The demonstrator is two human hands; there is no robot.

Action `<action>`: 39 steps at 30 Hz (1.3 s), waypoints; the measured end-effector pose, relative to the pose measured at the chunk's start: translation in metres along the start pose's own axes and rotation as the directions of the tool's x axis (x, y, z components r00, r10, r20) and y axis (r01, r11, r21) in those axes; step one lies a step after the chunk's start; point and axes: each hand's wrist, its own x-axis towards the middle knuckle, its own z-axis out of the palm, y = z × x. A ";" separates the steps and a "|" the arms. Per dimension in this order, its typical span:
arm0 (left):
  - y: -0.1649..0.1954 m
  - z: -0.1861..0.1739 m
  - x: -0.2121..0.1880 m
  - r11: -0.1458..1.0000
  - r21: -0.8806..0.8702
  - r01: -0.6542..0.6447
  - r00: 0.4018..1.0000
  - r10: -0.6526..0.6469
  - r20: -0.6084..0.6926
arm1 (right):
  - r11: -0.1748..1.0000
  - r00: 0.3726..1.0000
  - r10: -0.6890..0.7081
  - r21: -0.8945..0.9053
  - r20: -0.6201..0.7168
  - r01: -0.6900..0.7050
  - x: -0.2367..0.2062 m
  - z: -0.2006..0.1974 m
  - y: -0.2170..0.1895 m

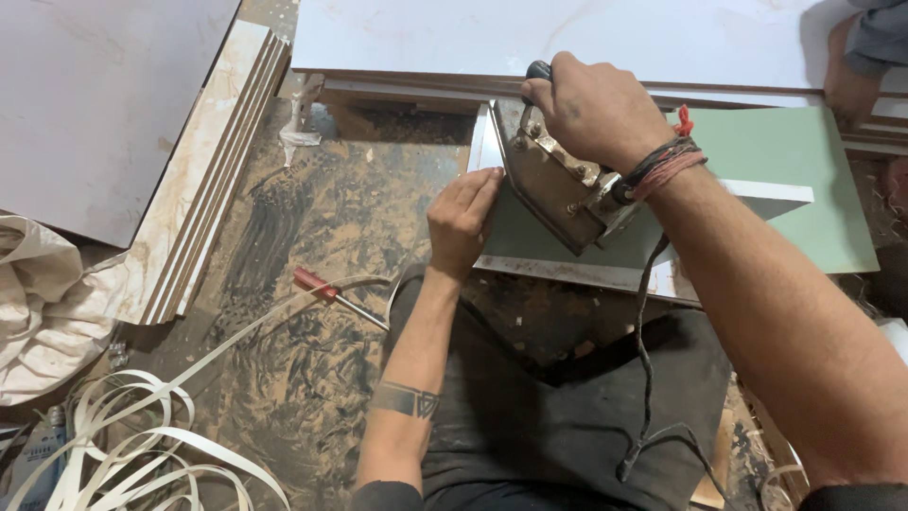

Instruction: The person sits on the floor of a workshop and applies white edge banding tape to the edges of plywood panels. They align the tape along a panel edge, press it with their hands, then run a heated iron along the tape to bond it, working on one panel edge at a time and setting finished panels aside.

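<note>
My right hand (591,109) grips the dark handle of an old metal clothes iron (553,185), tilted on its side with its soleplate against the left edge of a pale green board (804,180). My left hand (462,222) rests with flat fingers against that same board edge, just left of the iron, touching a thin white edge strip. The iron's dark cord (643,360) hangs down across my lap.
A red-handled screwdriver (326,291) lies on the dusty floor near my left wrist. Loose coils of white edge banding (142,445) sit at the lower left. Stacked marble-look boards (203,180) lean at left; a large white panel (567,38) lies ahead. Another person's hand (851,85) shows top right.
</note>
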 end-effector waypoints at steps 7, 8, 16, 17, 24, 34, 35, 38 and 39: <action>0.005 0.004 -0.008 0.916 -0.274 0.292 0.956 -0.283 0.074 | 1.000 1.000 0.008 0.004 0.008 -0.008 0.003 -0.002 -0.003; 0.002 0.009 -0.009 0.869 -0.345 0.355 0.934 -0.348 0.083 | 1.000 1.000 0.005 0.008 0.004 -0.005 0.003 -0.002 -0.002; -0.032 0.033 -0.018 0.433 -0.711 0.555 0.806 -0.490 0.331 | 1.000 1.000 -0.013 0.006 -0.026 0.014 0.001 -0.001 -0.002; -0.033 0.032 -0.017 0.453 -0.682 0.574 0.802 -0.481 0.356 | 1.000 1.000 -0.015 0.005 -0.024 0.015 -0.001 -0.002 -0.001; -0.031 0.019 -0.006 0.557 -0.657 0.508 0.860 -0.365 0.356 | 0.993 0.993 0.115 0.016 0.030 -0.115 -0.036 -0.020 0.058; -0.033 0.012 -0.002 0.812 -0.489 0.320 0.934 -0.182 0.308 | 0.837 0.838 0.546 -0.050 -0.002 -0.546 -0.125 -0.064 0.227; -0.033 0.012 -0.002 0.784 -0.526 0.329 0.931 -0.179 0.317 | 0.820 0.822 0.570 -0.055 -0.010 -0.569 -0.130 -0.065 0.235; -0.030 0.013 0.000 0.712 -0.591 0.379 0.917 -0.202 0.344 | 0.846 0.847 0.529 -0.049 -0.062 -0.532 -0.133 -0.063 0.243; -0.030 0.014 0.000 0.700 -0.592 0.400 0.910 -0.223 0.350 | 0.852 0.853 0.520 -0.037 -0.043 -0.522 -0.129 -0.061 0.241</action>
